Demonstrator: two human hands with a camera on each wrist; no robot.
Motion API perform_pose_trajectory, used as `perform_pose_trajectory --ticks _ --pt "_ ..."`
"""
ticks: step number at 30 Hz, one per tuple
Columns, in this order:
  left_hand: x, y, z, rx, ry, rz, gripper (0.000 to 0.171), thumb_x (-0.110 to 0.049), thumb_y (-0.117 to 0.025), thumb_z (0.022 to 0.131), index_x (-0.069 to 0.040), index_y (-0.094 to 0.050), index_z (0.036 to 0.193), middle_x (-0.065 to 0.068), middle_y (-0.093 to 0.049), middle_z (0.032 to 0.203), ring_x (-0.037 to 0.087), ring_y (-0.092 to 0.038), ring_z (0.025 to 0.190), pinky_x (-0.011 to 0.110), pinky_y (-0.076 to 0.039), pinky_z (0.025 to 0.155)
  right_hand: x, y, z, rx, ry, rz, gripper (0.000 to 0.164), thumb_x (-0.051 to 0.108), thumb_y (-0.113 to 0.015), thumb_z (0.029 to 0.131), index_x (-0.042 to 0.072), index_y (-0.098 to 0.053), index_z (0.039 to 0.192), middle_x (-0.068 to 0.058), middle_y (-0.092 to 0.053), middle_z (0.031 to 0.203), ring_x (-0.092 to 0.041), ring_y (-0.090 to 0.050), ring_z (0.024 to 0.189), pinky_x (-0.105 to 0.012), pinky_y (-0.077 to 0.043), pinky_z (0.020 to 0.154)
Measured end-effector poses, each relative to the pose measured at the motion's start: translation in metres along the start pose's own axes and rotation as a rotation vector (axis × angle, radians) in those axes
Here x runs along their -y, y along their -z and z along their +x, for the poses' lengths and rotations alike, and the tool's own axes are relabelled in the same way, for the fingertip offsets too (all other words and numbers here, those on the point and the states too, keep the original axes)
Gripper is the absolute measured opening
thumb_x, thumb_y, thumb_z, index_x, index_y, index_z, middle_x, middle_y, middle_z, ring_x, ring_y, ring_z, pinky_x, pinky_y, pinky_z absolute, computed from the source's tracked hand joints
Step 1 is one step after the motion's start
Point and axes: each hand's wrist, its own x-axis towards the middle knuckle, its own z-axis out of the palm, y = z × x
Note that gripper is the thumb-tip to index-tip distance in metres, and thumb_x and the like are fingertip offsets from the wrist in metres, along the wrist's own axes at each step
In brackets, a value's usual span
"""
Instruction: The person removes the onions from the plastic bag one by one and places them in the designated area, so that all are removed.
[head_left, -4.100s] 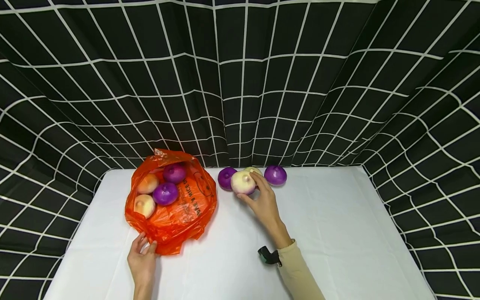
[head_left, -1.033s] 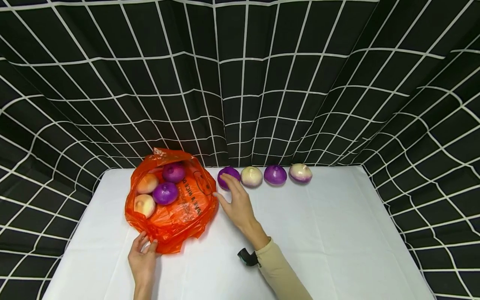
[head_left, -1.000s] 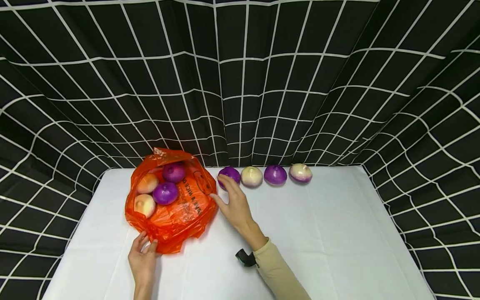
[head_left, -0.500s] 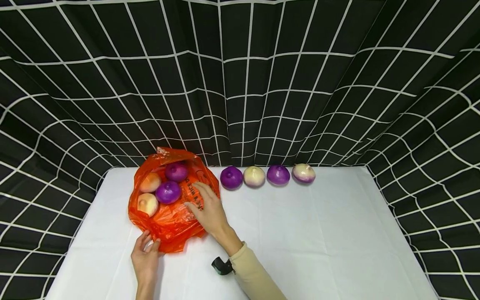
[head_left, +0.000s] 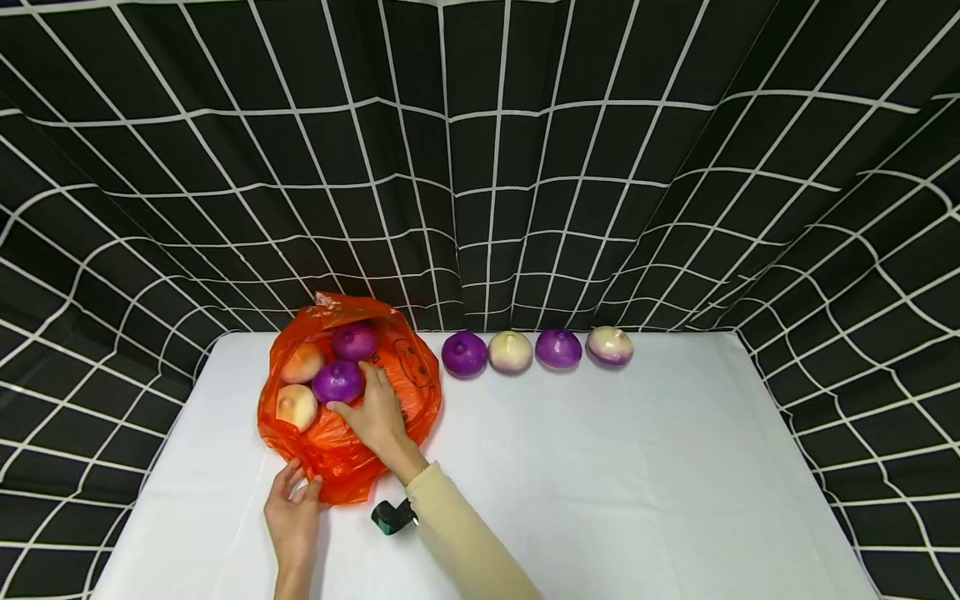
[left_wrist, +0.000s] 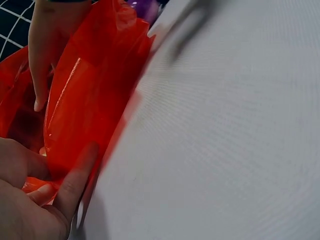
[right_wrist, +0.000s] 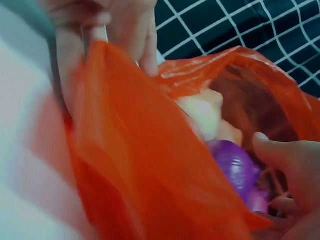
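Right hand point(head_left: 381, 417), its thumb and fingers spread apart, reaches inside a red plastic bag point(head_left: 341, 479) and straddles a purple onion point(head_left: 336, 382); whether the fingertips touch it cannot be told. Left hand point(head_left: 292, 512) pinches the bag's near rim between thumb and fingers. The bag sits toward the bench's far left corner. Against its left side lie two pale onions point(head_left: 297, 406), one farther back than the other, and a second purple onion point(head_left: 355, 342) lies behind the first. A black device point(head_left: 393, 517) juts from the right wrist beside a beige sleeve point(head_left: 457, 533). Right of the bag, a row of four onions point(head_left: 511, 352) runs along the far edge of the white-covered bench point(head_left: 600, 467), purple and pale alternating, purple first from the left. Beyond that edge hangs a black curtain point(head_left: 517, 154) with white grid lines.
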Motion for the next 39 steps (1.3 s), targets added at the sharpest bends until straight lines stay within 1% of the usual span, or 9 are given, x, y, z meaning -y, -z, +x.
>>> perform_pose_trajectory --ticks 4,7,10,14,18,20,27,34,39 --pt "0.002 -0.002 -0.001 0.001 -0.006 0.002 0.048 0.007 -0.053 0.093 0.006 -0.042 0.140 0.026 -0.048 0.130 -0.008 -0.056 0.066 0.017 -0.051 0.048 -0.003 -0.011 0.000 -0.048 -0.047 0.061 0.074 0.033 -0.084 0.077 0.004 -0.051 0.137 -0.011 -0.058 0.127 -0.024 -0.058 0.117 -0.037 -0.049 0.098" --pt "0.003 -0.002 -0.002 0.001 0.004 0.004 0.048 0.007 -0.053 0.093 0.005 -0.042 0.140 0.026 -0.048 0.132 -0.009 -0.056 0.067 0.017 -0.051 0.048 -0.003 -0.016 0.002 -0.057 -0.061 0.083 0.077 0.032 -0.086 0.075 0.003 -0.050 0.137 -0.012 -0.057 0.130 -0.025 -0.057 0.118 -0.037 -0.049 0.099" --pt "0.004 -0.003 -0.002 0.006 0.013 0.010 0.048 0.006 -0.053 0.094 0.005 -0.042 0.141 0.026 -0.048 0.132 -0.009 -0.056 0.067 0.017 -0.051 0.049 -0.003 -0.021 0.004 -0.061 -0.075 0.063 0.080 0.032 -0.087 0.073 0.002 -0.049 0.137 -0.012 -0.055 0.130 -0.025 -0.057 0.117 -0.036 -0.048 0.100" --pt "0.004 -0.003 -0.002 0.008 0.003 0.013 0.048 0.007 -0.053 0.093 0.005 -0.043 0.140 0.027 -0.048 0.131 -0.008 -0.056 0.067 0.017 -0.051 0.049 -0.004 -0.029 0.005 -0.073 -0.103 0.000 0.083 0.035 -0.089 0.069 0.002 -0.051 0.135 -0.010 -0.056 0.126 -0.024 -0.058 0.114 -0.034 -0.049 0.098" --pt "0.004 -0.003 -0.002 0.012 -0.006 0.023 0.049 0.008 -0.053 0.093 0.005 -0.043 0.140 0.028 -0.049 0.131 -0.008 -0.056 0.066 0.018 -0.051 0.048 -0.007 -0.038 0.005 -0.107 -0.127 -0.029 0.086 0.038 -0.091 0.066 0.003 -0.052 0.134 -0.009 -0.057 0.122 -0.023 -0.059 0.112 -0.033 -0.049 0.096" --pt "0.004 -0.003 -0.002 0.010 -0.006 0.023 0.049 0.008 -0.054 0.093 0.005 -0.043 0.140 0.028 -0.049 0.131 -0.008 -0.056 0.066 0.018 -0.051 0.047 -0.009 -0.041 0.005 -0.126 -0.116 -0.032 0.086 0.038 -0.091 0.066 0.003 -0.052 0.134 -0.010 -0.057 0.121 -0.024 -0.059 0.111 -0.034 -0.050 0.095" --pt "0.004 -0.003 -0.002 0.011 -0.007 0.016 0.049 0.008 -0.054 0.092 0.005 -0.043 0.140 0.027 -0.049 0.131 -0.006 -0.057 0.066 0.019 -0.052 0.048 -0.012 -0.041 0.007 -0.131 -0.110 -0.009 0.078 0.032 -0.090 0.070 0.003 -0.053 0.133 -0.010 -0.059 0.120 -0.026 -0.062 0.107 -0.036 -0.052 0.092" --pt "0.005 -0.003 0.000 0.017 -0.006 -0.011 0.049 0.008 -0.054 0.093 0.006 -0.042 0.140 0.027 -0.047 0.132 -0.007 -0.057 0.067 0.018 -0.052 0.048 -0.009 -0.040 0.009 -0.118 -0.105 0.016 0.077 0.026 -0.091 0.069 0.003 -0.053 0.132 -0.011 -0.058 0.119 -0.027 -0.062 0.106 -0.037 -0.053 0.092" --pt "0.003 -0.001 0.001 0.009 -0.023 0.005 0.049 0.008 -0.054 0.092 0.006 -0.043 0.139 0.027 -0.048 0.132 -0.007 -0.056 0.066 0.018 -0.051 0.048 -0.006 -0.036 0.007 -0.106 -0.085 0.008 0.077 0.023 -0.092 0.067 0.004 -0.054 0.131 -0.011 -0.058 0.120 -0.027 -0.062 0.106 -0.036 -0.053 0.092"
